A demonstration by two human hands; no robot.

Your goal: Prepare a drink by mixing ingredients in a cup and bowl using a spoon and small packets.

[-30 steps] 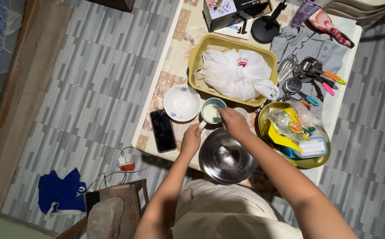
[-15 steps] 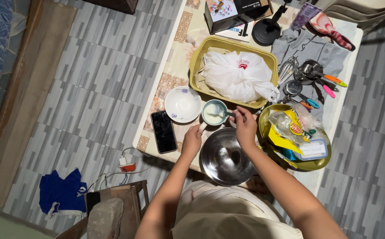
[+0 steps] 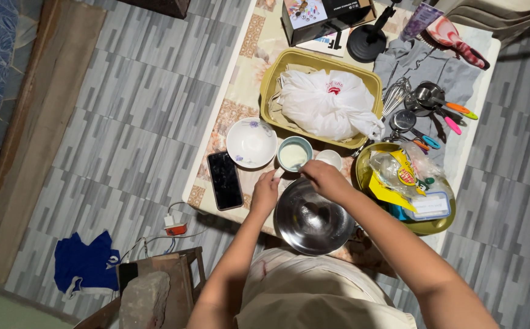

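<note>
Steel mixing bowl (image 3: pixel 312 220) at the table's (image 3: pixel 240 91) near edge, partly overhanging. Left hand (image 3: pixel 265 193) curled on its rim's left side. Right hand (image 3: pixel 321 176) above the far rim, fingers bunched, grip unclear. Small blue cup (image 3: pixel 294 154) of white liquid just beyond, beside a white bowl (image 3: pixel 251 142).

Cup (image 3: pixel 293 154) behind steel bowl (image 3: pixel 311 220); phone (image 3: pixel 225 180) left.

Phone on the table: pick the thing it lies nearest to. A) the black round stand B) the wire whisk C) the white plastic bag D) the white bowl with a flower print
D: the black phone lies at the table's near left edge, right below the white bowl, well apart from the things across the table.
</note>
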